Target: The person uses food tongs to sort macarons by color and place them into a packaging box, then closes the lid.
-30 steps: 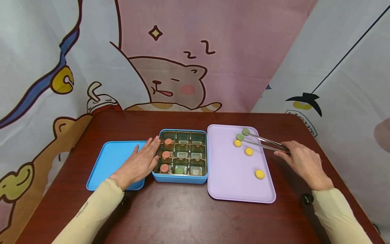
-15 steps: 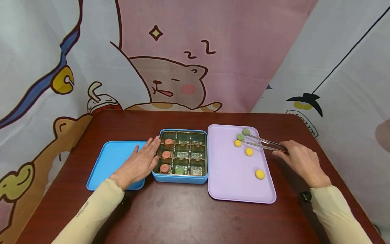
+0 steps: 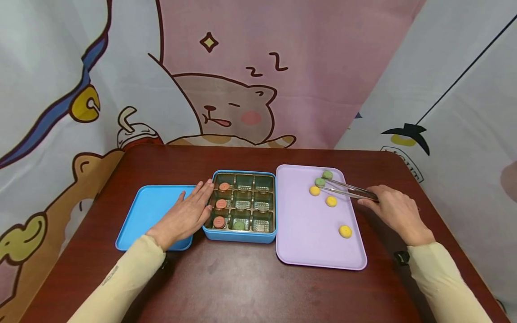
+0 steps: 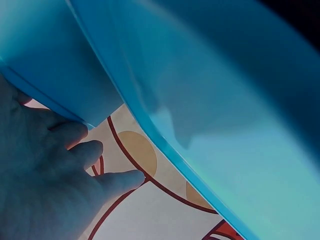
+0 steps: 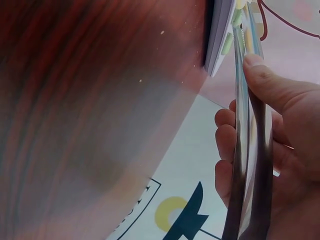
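Observation:
My right hand (image 3: 393, 214) grips long metal tongs (image 3: 355, 190) over the lilac tray (image 3: 311, 246). The tong tips stand on either side of the nearer green macaron-like piece (image 3: 320, 182); a second green piece (image 3: 327, 174) sits just behind it. In the right wrist view, thumb and fingers close round the tongs (image 5: 255, 135). My left hand (image 3: 183, 219) lies with straight fingers against the left rim of the blue box (image 3: 242, 237). Its gold insert has several compartments; three pink pieces (image 3: 221, 204) fill the left column, and a green piece (image 3: 239, 225) sits in the front middle one.
Three yellow pieces (image 3: 331, 201) lie spread on the right half of the tray. A blue lid (image 3: 151, 211) lies left of the box, partly under my left forearm. The dark wooden table (image 3: 242, 282) ends at a printed cloth backdrop (image 3: 315, 89).
My right hand has shifted slightly left with the tongs, and the tong arms have come a little closer together around the nearer green piece. The left hand stays on the box.

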`<state>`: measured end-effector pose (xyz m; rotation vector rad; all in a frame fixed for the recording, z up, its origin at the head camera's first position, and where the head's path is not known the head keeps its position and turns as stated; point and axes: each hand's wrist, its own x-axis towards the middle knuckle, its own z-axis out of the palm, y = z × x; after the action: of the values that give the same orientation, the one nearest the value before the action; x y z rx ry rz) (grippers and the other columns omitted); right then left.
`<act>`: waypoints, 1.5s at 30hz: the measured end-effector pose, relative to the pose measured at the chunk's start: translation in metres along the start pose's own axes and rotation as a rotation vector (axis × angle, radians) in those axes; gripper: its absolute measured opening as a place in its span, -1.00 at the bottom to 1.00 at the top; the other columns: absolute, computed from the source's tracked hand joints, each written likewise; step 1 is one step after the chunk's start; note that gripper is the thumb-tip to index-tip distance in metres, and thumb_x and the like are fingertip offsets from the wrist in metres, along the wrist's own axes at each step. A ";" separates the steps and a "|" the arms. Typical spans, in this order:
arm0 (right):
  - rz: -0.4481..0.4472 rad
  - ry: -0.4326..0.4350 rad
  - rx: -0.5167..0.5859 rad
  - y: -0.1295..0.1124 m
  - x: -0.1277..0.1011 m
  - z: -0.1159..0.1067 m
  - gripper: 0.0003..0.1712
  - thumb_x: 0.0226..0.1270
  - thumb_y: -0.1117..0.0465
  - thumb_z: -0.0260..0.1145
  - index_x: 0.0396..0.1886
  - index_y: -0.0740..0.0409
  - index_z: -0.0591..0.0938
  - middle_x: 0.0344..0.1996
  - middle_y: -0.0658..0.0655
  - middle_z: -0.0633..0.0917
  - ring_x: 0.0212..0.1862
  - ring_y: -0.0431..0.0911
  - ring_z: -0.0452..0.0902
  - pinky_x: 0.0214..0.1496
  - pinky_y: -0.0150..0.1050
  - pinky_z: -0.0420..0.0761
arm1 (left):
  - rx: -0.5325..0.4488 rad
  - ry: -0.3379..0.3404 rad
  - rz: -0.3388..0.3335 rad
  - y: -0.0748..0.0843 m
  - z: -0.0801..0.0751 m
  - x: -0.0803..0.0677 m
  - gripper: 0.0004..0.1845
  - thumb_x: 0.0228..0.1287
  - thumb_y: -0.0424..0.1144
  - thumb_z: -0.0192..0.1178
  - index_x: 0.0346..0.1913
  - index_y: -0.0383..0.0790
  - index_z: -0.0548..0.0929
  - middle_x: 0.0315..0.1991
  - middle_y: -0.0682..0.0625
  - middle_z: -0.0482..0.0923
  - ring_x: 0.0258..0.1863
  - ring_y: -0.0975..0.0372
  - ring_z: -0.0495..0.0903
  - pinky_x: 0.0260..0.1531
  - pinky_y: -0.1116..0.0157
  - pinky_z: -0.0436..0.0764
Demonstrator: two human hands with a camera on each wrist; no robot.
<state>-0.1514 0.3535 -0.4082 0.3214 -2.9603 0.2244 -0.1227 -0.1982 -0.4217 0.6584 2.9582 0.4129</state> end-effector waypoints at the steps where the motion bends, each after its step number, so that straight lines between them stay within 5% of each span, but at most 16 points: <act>1: -0.002 -0.002 0.000 0.000 0.001 0.000 -0.38 0.24 0.01 0.58 0.07 0.40 0.64 -0.20 0.35 0.71 -0.40 0.06 0.53 -0.43 0.10 0.65 | 0.002 0.001 0.000 0.000 0.000 0.000 -0.32 0.70 -0.04 -0.20 0.68 -0.27 -0.03 0.68 -0.13 -0.13 0.65 -0.08 -0.09 0.44 -0.37 0.03; 26: -0.011 -0.008 0.006 -0.005 0.003 0.001 -0.41 0.23 0.06 0.59 0.05 0.41 0.66 -0.22 0.36 0.72 -0.47 0.01 0.48 -0.54 -0.06 0.59 | -0.004 0.003 0.003 -0.002 0.002 0.000 -0.32 0.70 -0.05 -0.19 0.68 -0.27 -0.03 0.68 -0.14 -0.14 0.65 -0.08 -0.12 0.44 -0.37 0.04; 45: -0.103 0.128 0.043 -0.033 -0.012 -0.020 -0.49 0.15 0.07 0.63 -0.03 0.31 0.70 -0.34 0.20 0.71 -0.52 -0.06 0.42 -0.61 -0.24 0.38 | -0.011 -0.004 0.001 -0.001 0.000 0.002 -0.31 0.70 -0.06 -0.17 0.67 -0.29 -0.04 0.68 -0.13 -0.15 0.65 -0.08 -0.12 0.44 -0.36 0.04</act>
<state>-0.1293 0.3274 -0.3868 0.4465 -2.8067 0.2842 -0.1253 -0.1984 -0.4223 0.6585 2.9496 0.4270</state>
